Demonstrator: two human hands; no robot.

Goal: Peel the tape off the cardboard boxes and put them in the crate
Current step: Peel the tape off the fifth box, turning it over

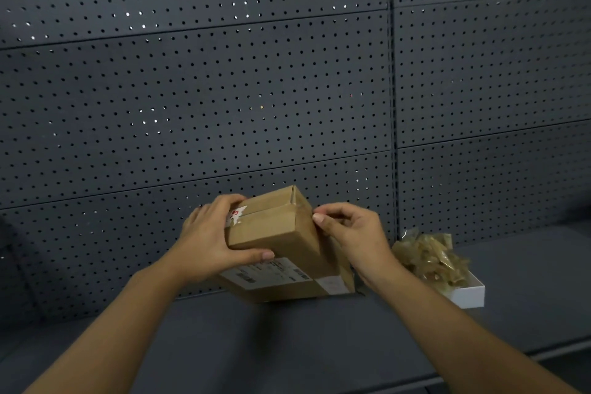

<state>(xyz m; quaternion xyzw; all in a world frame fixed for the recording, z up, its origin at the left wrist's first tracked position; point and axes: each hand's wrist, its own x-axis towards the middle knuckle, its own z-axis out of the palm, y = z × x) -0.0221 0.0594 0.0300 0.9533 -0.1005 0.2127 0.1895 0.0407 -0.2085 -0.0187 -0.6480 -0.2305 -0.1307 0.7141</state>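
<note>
Careful: your left hand holds the small box above the shelf, right hand pinching tape at its right edge. Pull fast and the tape may tear.

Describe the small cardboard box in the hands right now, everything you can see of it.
The small cardboard box is plain brown, tilted, held above a larger labelled box on the grey shelf. Glossy clear tape runs along its top seam and over the far end. A torn white and red sticker remnant sits near its left end. The left hand grips that end, thumb along the front lower edge. The right hand pinches at the right edge, apparently at tape.
</note>
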